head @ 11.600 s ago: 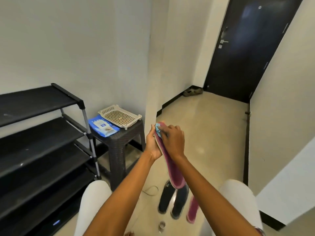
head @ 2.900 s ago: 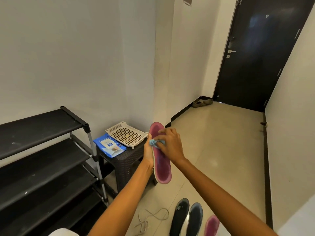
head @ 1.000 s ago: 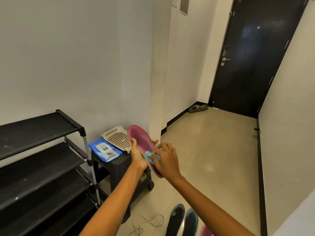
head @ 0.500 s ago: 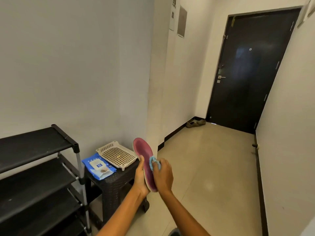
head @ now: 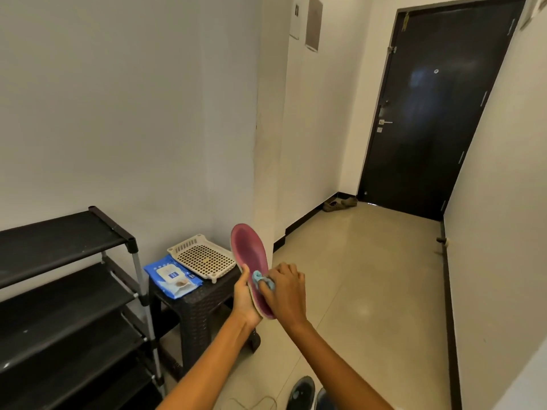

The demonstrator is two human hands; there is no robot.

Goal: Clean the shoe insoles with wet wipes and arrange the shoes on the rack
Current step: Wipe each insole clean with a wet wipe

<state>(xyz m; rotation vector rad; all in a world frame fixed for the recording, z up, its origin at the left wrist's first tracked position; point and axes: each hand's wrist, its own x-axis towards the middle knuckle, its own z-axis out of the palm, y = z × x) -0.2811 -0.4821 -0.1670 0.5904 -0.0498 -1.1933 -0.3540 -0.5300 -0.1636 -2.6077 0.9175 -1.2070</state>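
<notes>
Two hands are busy with one insole (head: 250,255): my left hand (head: 244,297) grips its lower half from behind, thumb on the near edge, and my right hand (head: 284,291) has its fingers curled around a crumpled blue wet wipe (head: 262,280), pressing it against the pink face. The insole stands nearly upright in front of me, its rounded toe end well above my fingers. I judge it light, thin and flexible, so it will bend away under pressure; the palm behind it must give support just where the wipe rubs. Its face looks matte and slightly fuzzy, with a pale rim, and when damp it may become slippery, so holding at the edges near the heel seems safest. To the left of my fingers, the wipes pack (head: 173,276), soft blue plastic with a white flap, lies on a dark woven stool (head: 196,309), touching a cream perforated tray (head: 202,257). Further left stands the black rack (head: 68,241) with its flat shelves. Below my wrists, two dark shoes (head: 309,393) rest on the glossy floor.
</notes>
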